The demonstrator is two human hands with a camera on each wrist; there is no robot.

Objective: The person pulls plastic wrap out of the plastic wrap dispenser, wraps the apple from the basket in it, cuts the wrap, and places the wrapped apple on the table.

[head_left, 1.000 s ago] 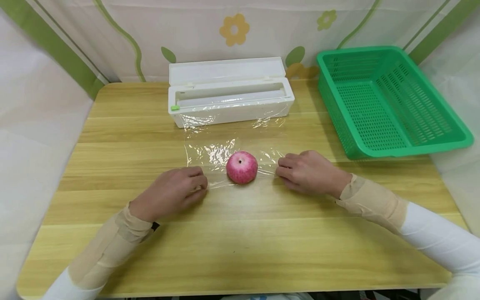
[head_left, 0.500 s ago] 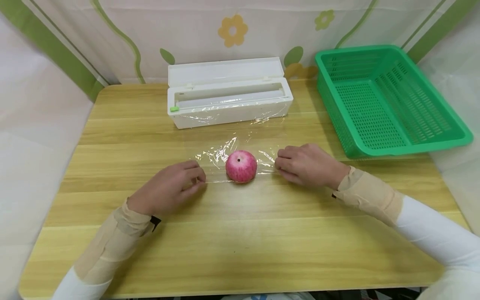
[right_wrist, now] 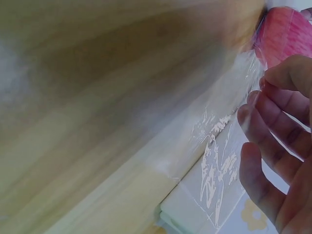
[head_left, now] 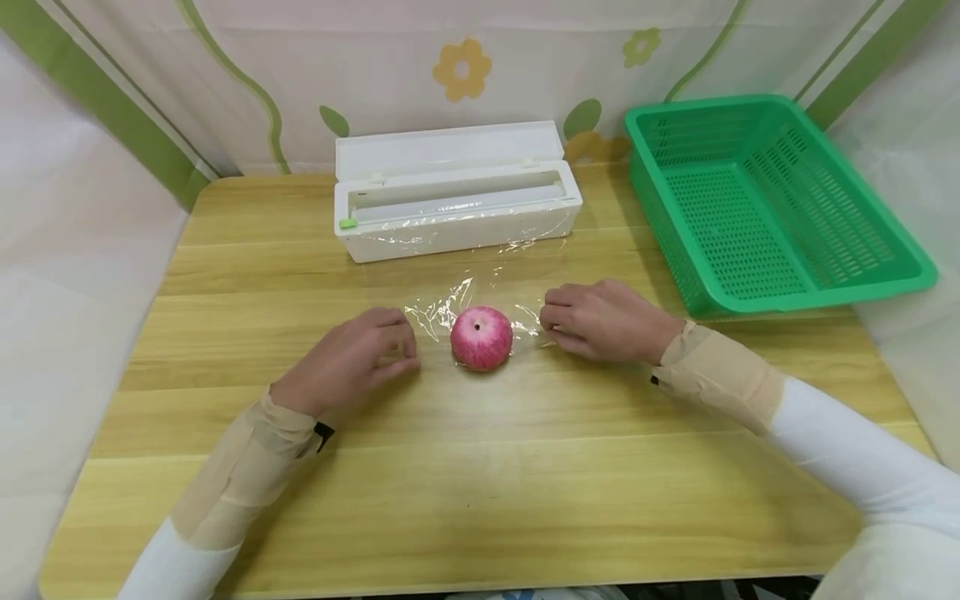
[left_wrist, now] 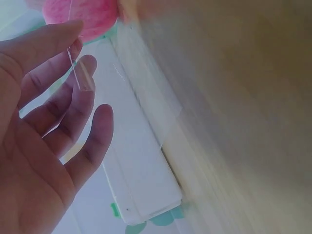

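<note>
A pink-red apple (head_left: pixel 482 338) sits on the wooden table between the hands. Clear cling film (head_left: pixel 442 310) runs from the white dispenser box (head_left: pixel 465 233) down to the apple, and its glints show on both sides of the fruit. To the left of the apple, the left hand (head_left: pixel 356 357) pinches a corner of the film between thumb and forefinger; in the left wrist view a small flap of film (left_wrist: pixel 85 80) hangs by the fingers. The right hand (head_left: pixel 603 321) pinches the other side, with wrinkled film (right_wrist: pixel 214 165) stretching below its fingers in the right wrist view.
The dispenser's lid (head_left: pixel 450 150) stands raised, with the film roll (head_left: pixel 457 202) inside and a green slider (head_left: pixel 348 223) at its left end. A green slotted basket (head_left: pixel 675 242) stands at the back right. A flowered curtain (head_left: pixel 375 58) hangs behind the table.
Both hands have moved a little inward and slightly toward the box. The film's near edge, earlier stretched straight between the hands, now lies close around the apple's front.
</note>
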